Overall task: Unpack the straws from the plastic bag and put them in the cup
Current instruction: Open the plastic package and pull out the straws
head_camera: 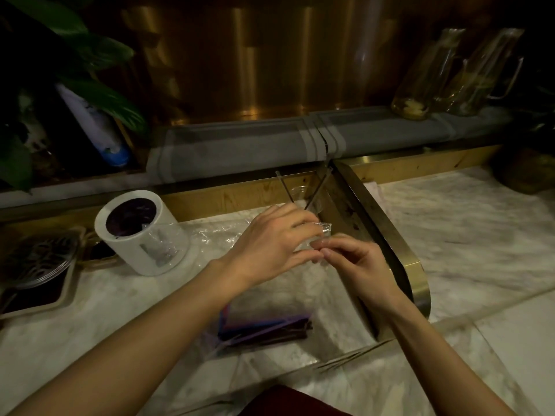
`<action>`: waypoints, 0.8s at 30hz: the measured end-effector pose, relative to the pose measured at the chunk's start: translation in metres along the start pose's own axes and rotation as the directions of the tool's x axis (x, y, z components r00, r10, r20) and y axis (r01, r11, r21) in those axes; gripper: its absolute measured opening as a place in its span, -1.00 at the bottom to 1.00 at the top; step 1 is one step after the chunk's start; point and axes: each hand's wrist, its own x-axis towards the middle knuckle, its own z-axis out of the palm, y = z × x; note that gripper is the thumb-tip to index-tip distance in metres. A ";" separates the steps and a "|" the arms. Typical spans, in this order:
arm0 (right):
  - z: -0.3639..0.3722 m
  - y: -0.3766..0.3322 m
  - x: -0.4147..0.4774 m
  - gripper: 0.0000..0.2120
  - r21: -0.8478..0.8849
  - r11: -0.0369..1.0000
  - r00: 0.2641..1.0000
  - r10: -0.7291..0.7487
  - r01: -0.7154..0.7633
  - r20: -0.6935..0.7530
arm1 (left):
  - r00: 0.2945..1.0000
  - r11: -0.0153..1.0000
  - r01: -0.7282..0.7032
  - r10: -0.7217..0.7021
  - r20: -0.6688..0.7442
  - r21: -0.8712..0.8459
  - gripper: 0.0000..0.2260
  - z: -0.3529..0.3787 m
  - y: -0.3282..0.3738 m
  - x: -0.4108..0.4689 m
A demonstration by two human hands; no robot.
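Note:
My left hand [270, 241] and my right hand [357, 262] meet over the marble counter, both pinching the top of a clear plastic bag [318, 235]. The bag hangs down toward me, and its lower end holds a bundle of dark purple and blue straws [267, 327] lying on the counter. Just behind my left hand stands a clear plastic cup [301, 192] with two dark straws [318, 190] leaning out of it. Much of the cup is hidden by my fingers.
A white cylindrical holder [141, 235] with dark contents stands at the left, with crumpled clear plastic [216, 232] beside it. A brass-edged divider [387, 232] runs along my right hand. A tray [39, 274] sits far left. Glass pitchers [444, 76] stand on the back ledge.

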 end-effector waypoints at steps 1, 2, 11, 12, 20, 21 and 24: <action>0.000 -0.001 0.000 -0.83 -0.018 1.000 1.000 -0.015 0.015 0.004 | 1.000 1.000 -0.005 0.005 -0.008 -0.014 -0.74 0.000 0.000 0.000; 0.000 -0.001 -0.001 -0.83 -0.037 0.999 1.000 -0.025 0.025 0.010 | 1.000 1.000 -0.010 0.009 -0.018 -0.028 -0.76 0.000 0.000 -0.001; 0.004 -0.005 -0.006 -0.82 -0.095 0.995 0.999 -0.040 0.039 -0.011 | 0.998 0.996 -0.031 0.027 -0.051 -0.080 -0.87 0.001 0.001 -0.001; 0.004 -0.006 -0.006 -0.81 -0.101 0.994 0.999 -0.037 0.035 -0.016 | 0.998 0.996 -0.025 0.020 -0.054 -0.082 -0.88 0.001 0.001 -0.001; 0.002 0.003 -0.010 -0.82 -0.147 0.989 0.997 0.020 -0.030 -0.072 | 0.983 0.953 0.168 -0.182 -0.033 -0.252 -0.90 -0.024 0.004 0.018; 0.002 0.003 -0.010 -0.82 -0.160 0.987 0.997 0.022 -0.034 -0.074 | 0.980 0.948 0.184 -0.196 -0.020 -0.258 -0.90 -0.030 0.002 0.022; 0.002 0.002 -0.011 -0.82 -0.183 0.982 0.996 0.019 -0.034 -0.081 | 0.980 0.943 0.195 -0.196 0.022 -0.268 -0.90 -0.043 -0.004 0.033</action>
